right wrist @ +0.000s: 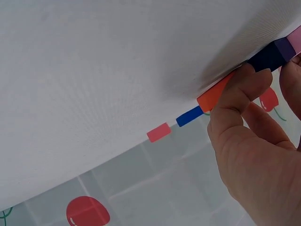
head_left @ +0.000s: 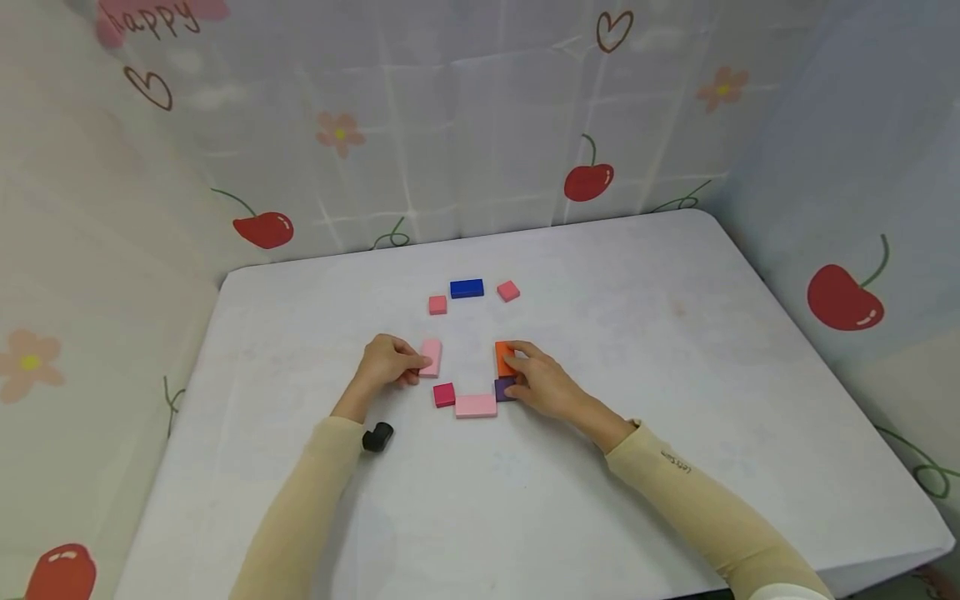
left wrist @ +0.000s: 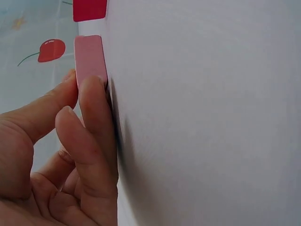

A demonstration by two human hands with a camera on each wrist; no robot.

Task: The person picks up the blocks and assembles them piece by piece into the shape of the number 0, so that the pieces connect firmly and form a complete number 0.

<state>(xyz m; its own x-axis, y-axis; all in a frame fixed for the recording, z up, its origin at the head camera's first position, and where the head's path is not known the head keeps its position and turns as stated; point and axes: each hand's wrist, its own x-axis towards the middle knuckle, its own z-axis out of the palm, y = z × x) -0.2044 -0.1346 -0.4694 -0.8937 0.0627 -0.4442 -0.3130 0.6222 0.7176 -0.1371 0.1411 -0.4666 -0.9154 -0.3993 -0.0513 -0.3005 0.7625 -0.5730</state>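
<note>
My left hand (head_left: 387,360) pinches a light pink rectangular block (head_left: 431,357) near its front end, thumb on one side and fingers on the other. In the left wrist view that pink block (left wrist: 91,56) extends past the fingertips. My right hand (head_left: 551,383) has its fingers bent over an orange block (head_left: 501,358), while the thumb is at the dark purple block (head_left: 501,389) in front of it. Orange and purple stand end to end. Partly covered by fingers, the orange block (right wrist: 210,98) also shows in the right wrist view.
A second light pink block (head_left: 476,406) lies at the front, between a crimson cube (head_left: 444,395) and the purple block. Farther back are a blue block (head_left: 467,288) and two coral pink cubes (head_left: 438,305). A small black object (head_left: 378,437) sits beside the left sleeve.
</note>
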